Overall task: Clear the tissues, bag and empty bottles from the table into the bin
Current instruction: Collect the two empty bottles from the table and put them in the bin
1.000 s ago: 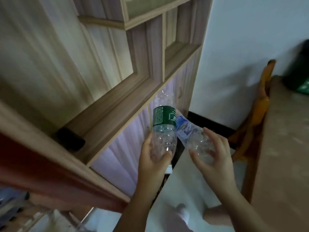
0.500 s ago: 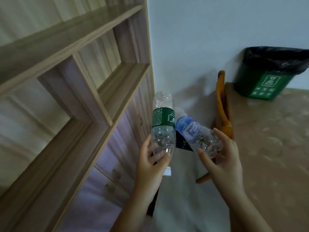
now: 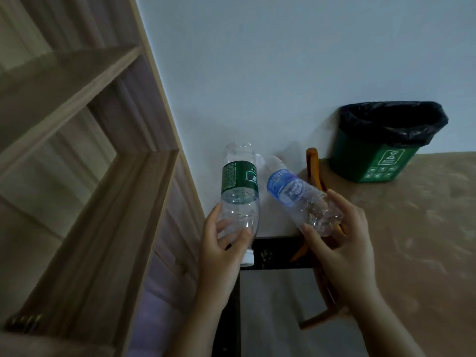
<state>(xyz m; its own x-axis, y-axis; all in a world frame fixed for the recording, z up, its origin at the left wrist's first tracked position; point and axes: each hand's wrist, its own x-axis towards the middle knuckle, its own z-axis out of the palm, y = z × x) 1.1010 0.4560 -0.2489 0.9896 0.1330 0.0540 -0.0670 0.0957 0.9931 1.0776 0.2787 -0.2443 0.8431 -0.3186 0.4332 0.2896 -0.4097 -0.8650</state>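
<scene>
Left hand (image 3: 221,251) grip closed on inverted clear crinkled plastic bottle with green label (image 3: 239,194), right hand (image 3: 340,243) grip closed on tilted clear blue-labelled plastic bottle (image 3: 296,194), green bin with black liner (image 3: 381,153) on mottled tan table (image 3: 412,240)

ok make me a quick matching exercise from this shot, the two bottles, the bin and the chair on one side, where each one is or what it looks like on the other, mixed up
Things:
1. green-label bottle
2. blue-label bottle
3. bin
4. chair

Descriptions:
A. orange wood, partly behind the right hand
B. held cap-down in the left hand
C. lined with a black bag, standing against the wall
D. crumpled, tilted, gripped in the right hand

Pairs: 1-B, 2-D, 3-C, 4-A
</scene>
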